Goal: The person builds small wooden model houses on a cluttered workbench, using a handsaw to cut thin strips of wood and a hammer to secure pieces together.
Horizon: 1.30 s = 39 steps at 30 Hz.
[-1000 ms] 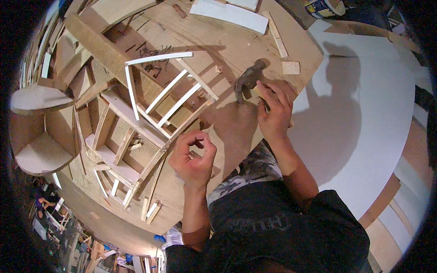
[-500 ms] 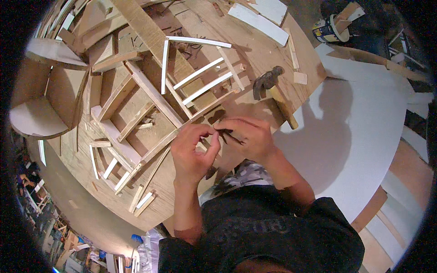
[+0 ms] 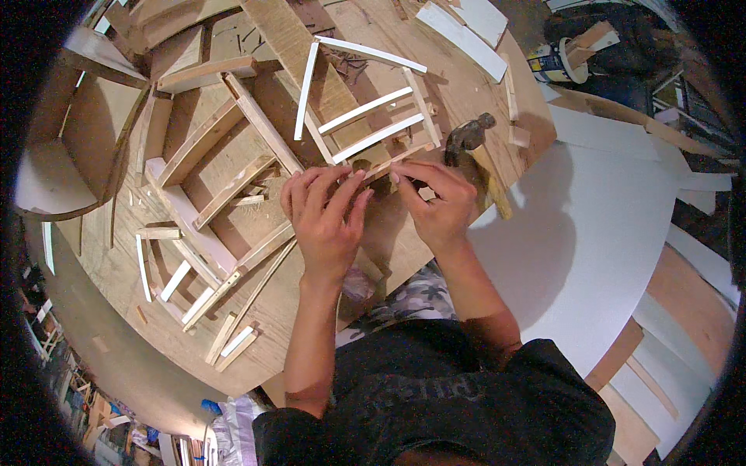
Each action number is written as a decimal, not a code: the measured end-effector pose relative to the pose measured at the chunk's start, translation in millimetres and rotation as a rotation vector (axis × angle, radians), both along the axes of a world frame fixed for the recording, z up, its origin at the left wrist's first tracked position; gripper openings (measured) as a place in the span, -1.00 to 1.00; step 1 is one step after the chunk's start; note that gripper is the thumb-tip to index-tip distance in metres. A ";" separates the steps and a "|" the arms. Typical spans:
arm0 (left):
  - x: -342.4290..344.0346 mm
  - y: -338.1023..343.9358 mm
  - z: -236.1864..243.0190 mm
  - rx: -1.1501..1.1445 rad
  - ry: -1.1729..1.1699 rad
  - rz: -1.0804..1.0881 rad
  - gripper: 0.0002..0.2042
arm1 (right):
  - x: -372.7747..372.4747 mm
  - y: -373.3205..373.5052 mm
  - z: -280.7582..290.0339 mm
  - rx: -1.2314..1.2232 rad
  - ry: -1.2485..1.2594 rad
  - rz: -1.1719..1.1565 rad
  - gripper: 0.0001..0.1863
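My left hand (image 3: pixel 326 217) rests with bent fingertips on a rail of a wooden frame (image 3: pixel 272 132) that has white strips in its upper section. My right hand (image 3: pixel 431 202) pinches at the same rail just to the right; whatever is between thumb and forefinger is too small to name. A claw hammer (image 3: pixel 489 182) with a dark head and pale wooden handle lies beside my right hand. Thin dark pieces (image 3: pixel 350 62) lie scattered beyond the frame.
Curved wooden box-like pieces (image 3: pixel 58 186) stand at left, with wood offcuts (image 3: pixel 233 342) on the plywood table (image 3: pixel 171 326). A large white curved panel (image 3: pixel 567 279) is at right. Behind it is a bucket (image 3: pixel 567 62) with wood scraps. White boards (image 3: pixel 458 43) lie at the back.
My right hand left the hammer and moved left to my left hand, then up to the rail. My left hand moved up, its fingers now over the rail. The view shifted.
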State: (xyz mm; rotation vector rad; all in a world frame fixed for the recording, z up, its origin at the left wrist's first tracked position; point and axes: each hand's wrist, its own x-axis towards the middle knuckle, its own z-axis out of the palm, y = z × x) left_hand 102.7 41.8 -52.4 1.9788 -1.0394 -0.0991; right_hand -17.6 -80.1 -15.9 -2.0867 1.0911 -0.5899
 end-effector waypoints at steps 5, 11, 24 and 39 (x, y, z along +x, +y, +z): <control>3.7 2.2 -11.1 -0.001 -0.030 -0.046 -0.70 | -1.1 1.3 -9.2 -0.140 -0.027 0.051 -0.82; 8.4 2.3 -10.3 0.018 -0.034 -0.063 -0.72 | 2.1 6.7 -0.3 -0.021 0.103 -0.040 -0.83; 4.9 0.6 -16.1 0.008 -0.013 -0.038 -0.72 | 3.4 2.9 4.9 -0.073 0.177 0.014 -0.84; 7.9 1.8 -20.8 -0.001 -0.018 -0.056 -0.71 | 3.7 7.4 -4.5 0.151 0.216 -0.086 -0.85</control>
